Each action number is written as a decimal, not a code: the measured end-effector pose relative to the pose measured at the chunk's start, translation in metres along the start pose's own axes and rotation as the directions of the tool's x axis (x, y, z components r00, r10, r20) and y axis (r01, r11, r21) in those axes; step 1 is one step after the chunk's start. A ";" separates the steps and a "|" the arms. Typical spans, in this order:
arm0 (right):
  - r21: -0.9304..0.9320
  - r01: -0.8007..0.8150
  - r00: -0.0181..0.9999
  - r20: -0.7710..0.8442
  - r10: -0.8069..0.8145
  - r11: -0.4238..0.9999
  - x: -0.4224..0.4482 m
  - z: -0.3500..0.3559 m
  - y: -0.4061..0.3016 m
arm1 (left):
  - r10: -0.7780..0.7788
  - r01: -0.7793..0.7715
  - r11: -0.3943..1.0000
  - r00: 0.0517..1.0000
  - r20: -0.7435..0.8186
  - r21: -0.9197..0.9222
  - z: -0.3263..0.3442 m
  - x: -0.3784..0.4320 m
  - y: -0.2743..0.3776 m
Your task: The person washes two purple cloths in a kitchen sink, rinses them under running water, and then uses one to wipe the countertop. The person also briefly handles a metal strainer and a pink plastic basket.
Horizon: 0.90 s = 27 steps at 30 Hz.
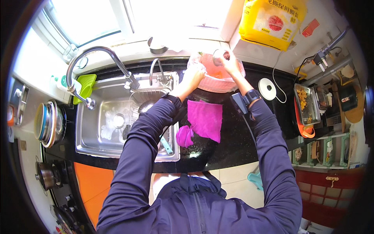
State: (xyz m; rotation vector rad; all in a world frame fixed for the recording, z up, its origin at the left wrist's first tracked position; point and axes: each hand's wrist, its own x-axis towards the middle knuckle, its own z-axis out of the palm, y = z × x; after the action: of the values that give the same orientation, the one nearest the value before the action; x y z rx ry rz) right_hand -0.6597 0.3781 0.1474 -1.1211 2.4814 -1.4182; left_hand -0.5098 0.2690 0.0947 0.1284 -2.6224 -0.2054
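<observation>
A pink plastic basket (216,84) stands at the back of the black counter, lined with a clear plastic bag (201,63). At its left rim, my left hand (195,75) grips the edge of the bag. My right hand (230,63) holds a small round metal or glass container (217,57) tilted over the basket; its contents are too small to make out. Something orange and a bit of green show inside the basket. Between my forearms lies a magenta cloth (206,120), with a bunched magenta cloth (184,136) beside it.
Left of me is a steel sink (99,125) with a tall faucet (93,49) and a wire drain rack (137,99). A white round lid-like device (266,89) with a cord lies right of the basket. Farther right sits a metal tray (307,103) of yellowish food.
</observation>
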 end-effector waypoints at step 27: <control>0.605 -0.192 0.792 0.560 -0.242 0.773 -0.127 0.012 -0.092 | -0.317 0.441 -0.412 0.751 0.579 -0.797 -0.093 -0.127 0.006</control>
State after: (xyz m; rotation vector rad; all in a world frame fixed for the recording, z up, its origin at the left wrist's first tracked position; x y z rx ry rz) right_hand -0.5109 0.4199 0.1757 -1.1864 1.3668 -1.4202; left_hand -0.3543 0.2794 0.1157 0.4959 -1.3464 -2.5533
